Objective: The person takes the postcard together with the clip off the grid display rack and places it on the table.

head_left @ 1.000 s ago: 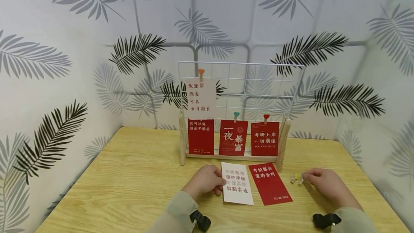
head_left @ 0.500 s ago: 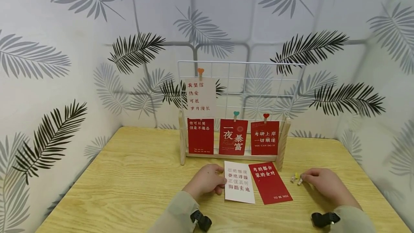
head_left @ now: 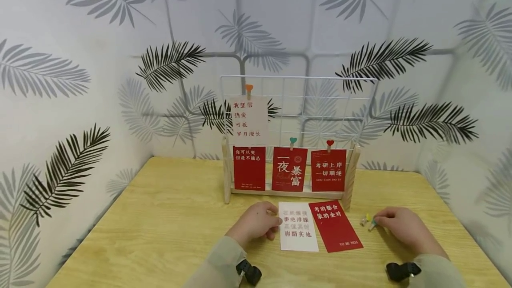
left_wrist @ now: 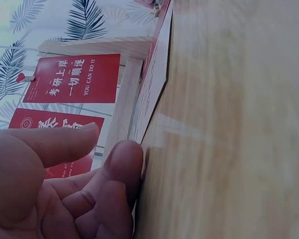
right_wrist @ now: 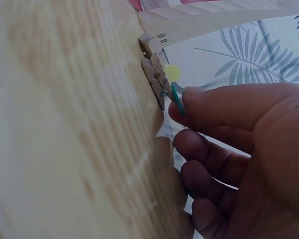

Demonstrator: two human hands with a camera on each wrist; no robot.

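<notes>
My left hand (head_left: 256,221) lies on the table at the left edge of a white card (head_left: 298,230) with red lettering. In the left wrist view its fingertips touch the edge of that card, and the thumb stands apart, above them. Right of it lies a red card (head_left: 336,230), its corner close to the white one. Between thumb and index finger, my right hand (head_left: 402,226) pinches the teal heart end of a small wooden clothespin (right_wrist: 178,99), low over the table. Just beyond sits another clothespin (head_left: 363,221) with a yellow top (right_wrist: 172,72).
Behind the cards stands a white wire rack (head_left: 320,97) on wooden feet (head_left: 349,181). Clipped on it are a white card (head_left: 249,121) and red cards (head_left: 250,170), with orange, teal and red heart clothespins. A patterned wall (head_left: 80,21) backs the wooden table (head_left: 132,234).
The white card has slid a little to the right with my left hand, nearer the red card. My right hand stays in place; the clothespin's teal heart now shows at its fingertips.
</notes>
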